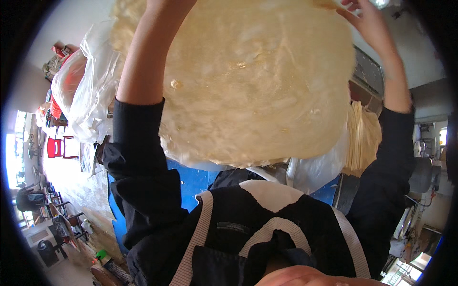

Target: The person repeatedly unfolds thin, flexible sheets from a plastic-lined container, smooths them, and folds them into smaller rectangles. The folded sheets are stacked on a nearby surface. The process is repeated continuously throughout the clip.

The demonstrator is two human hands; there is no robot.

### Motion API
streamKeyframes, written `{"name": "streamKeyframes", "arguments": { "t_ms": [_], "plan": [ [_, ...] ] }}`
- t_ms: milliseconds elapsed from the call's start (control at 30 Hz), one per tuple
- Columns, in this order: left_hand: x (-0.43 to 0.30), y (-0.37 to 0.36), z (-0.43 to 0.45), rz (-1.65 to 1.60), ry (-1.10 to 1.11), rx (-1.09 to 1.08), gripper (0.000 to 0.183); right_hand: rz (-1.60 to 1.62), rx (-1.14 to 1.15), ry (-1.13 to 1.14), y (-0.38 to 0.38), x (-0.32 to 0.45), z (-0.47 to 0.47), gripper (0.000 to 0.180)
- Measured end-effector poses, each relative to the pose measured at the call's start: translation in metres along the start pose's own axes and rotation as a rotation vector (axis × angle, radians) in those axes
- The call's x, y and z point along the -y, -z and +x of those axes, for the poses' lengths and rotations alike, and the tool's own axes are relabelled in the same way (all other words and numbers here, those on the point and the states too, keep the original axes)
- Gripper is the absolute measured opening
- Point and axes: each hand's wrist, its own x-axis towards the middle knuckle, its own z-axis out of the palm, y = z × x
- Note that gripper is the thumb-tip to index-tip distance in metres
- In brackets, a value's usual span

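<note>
A large pale-yellow, translucent, wet-looking sheet (257, 85) fills the upper middle of the view, with wrinkles, bubbles and an uneven lower edge. Its exact material I cannot tell. My left forearm reaches up across its left part, while the left hand lies beyond the top edge of the view. At the top right, my right hand (363, 18) is raised beside the sheet's corner, thumb and fingers apart. The thumb is close to a darker fold (325, 4) of the sheet; contact is unclear.
Folded yellowish sheets (357, 139) are stacked at the right, beside clear plastic (318, 171). A blue surface (196, 186) shows below the large sheet. Clear plastic bags (93, 82) hang at the left. Farther off are a red chair (54, 147) and a fan-like appliance (46, 250).
</note>
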Motion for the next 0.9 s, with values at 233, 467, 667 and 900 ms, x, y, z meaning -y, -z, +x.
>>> {"name": "streamKeyframes", "arguments": {
  "t_ms": [233, 467, 667, 900],
  "plan": [
    [-0.028, 0.052, -0.205, -0.195, 0.292, 0.926, 0.043, 0.238, 0.376, 0.237, -0.126, -0.09, -0.121, 0.043],
    [-0.084, 0.156, -0.291, -0.341, 0.083, 1.2, 0.066, 0.049, 0.839, 0.281, -0.113, -0.072, -0.23, 0.086],
    [-0.077, 0.152, -0.29, -0.332, 0.037, 1.156, 0.053, 0.098, 0.555, 0.4, -0.125, -0.084, -0.258, 0.059],
    [-0.064, 0.173, -0.277, -0.498, 0.178, 1.245, 0.023, 0.489, 0.6, 0.174, -0.114, -0.098, -0.257, 0.028]
  ]
}}
